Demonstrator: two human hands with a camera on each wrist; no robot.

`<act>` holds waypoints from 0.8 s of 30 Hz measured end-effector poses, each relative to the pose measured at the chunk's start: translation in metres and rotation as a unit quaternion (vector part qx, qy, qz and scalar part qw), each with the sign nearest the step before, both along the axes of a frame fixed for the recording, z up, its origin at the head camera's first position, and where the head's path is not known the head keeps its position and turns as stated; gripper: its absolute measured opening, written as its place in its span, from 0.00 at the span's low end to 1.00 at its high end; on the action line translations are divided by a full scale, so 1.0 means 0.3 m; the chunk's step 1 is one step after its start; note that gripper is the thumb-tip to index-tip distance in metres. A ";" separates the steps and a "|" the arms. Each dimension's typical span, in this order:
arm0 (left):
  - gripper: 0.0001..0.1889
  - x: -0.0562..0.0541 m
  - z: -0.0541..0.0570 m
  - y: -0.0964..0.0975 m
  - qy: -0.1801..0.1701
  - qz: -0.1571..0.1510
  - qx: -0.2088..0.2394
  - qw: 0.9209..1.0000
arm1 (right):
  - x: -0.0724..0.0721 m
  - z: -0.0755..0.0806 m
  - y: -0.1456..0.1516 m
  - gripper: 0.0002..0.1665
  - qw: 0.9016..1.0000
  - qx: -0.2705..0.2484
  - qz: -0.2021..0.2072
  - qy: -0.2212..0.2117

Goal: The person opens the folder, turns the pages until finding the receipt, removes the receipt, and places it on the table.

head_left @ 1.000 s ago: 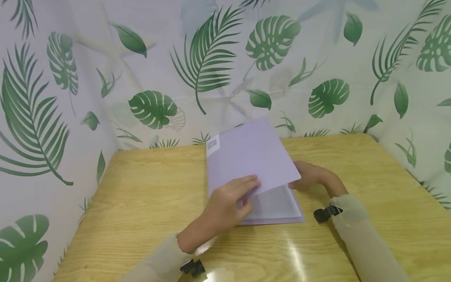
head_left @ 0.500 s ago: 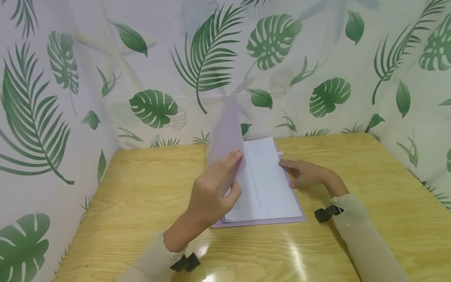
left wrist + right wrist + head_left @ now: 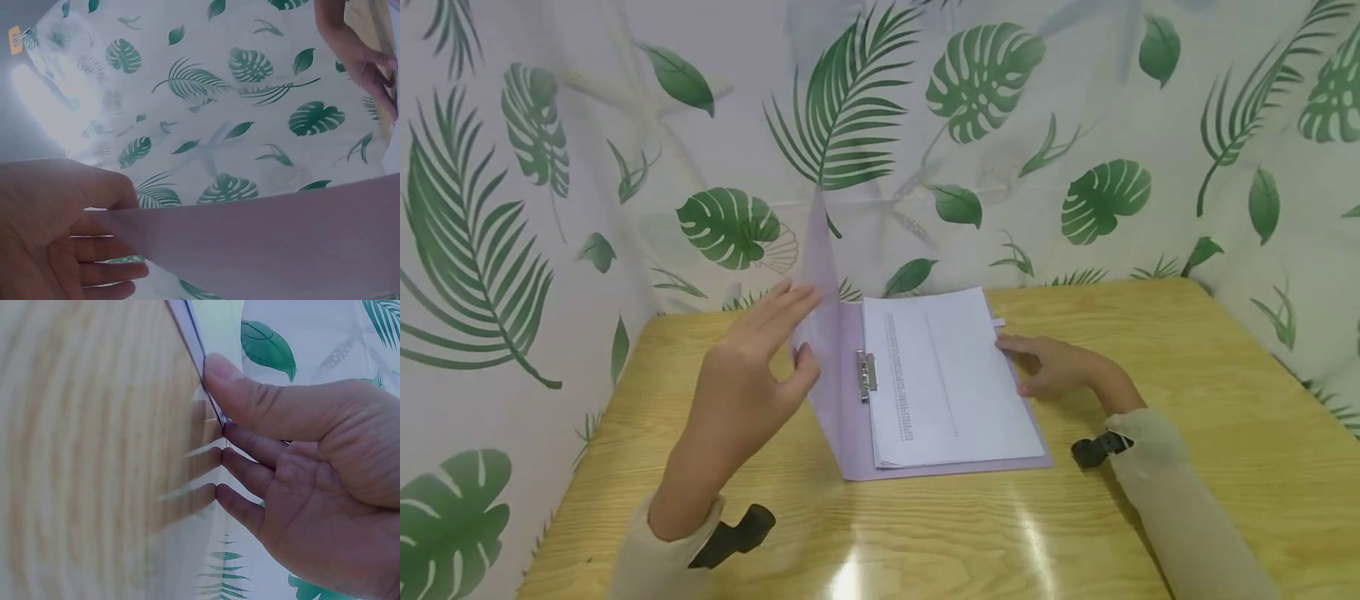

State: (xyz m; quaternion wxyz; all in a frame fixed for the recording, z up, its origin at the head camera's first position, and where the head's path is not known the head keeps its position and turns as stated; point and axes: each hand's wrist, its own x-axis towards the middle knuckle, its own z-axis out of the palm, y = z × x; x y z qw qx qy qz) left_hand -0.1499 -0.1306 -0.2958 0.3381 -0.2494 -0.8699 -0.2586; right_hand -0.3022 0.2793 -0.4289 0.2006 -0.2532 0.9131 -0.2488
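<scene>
A lilac clip folder (image 3: 848,442) lies on the wooden table in the head view, its front cover (image 3: 822,275) standing almost upright. Inside are printed white sheets (image 3: 962,375) beside a metal clip (image 3: 866,375). My left hand (image 3: 745,367) pinches the cover's free edge. In the left wrist view the thumb is on one side of the cover (image 3: 275,237) and the fingers reach past the other side. My right hand (image 3: 1056,367) rests at the folder's right edge, thumb and fingertips touching it, as the right wrist view shows with the hand (image 3: 312,437) up close.
The wooden table (image 3: 700,467) carries the folder near its middle. Leaf-printed cloth (image 3: 985,192) stands around its back and sides. A small white tab (image 3: 997,322) sticks out from the folder's right edge. Black wrist mounts (image 3: 1101,450) sit on both sleeves.
The folder's cover has swung up and to the left with my left hand, uncovering the printed sheets and the metal clip. My right hand has stayed near the right edge, its fingers shifting slightly.
</scene>
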 end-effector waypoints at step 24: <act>0.24 -0.053 -0.105 -0.305 -0.294 0.144 -0.220 0.919 | 0.003 0.006 -0.006 0.49 1.000 -0.008 -0.003 -0.002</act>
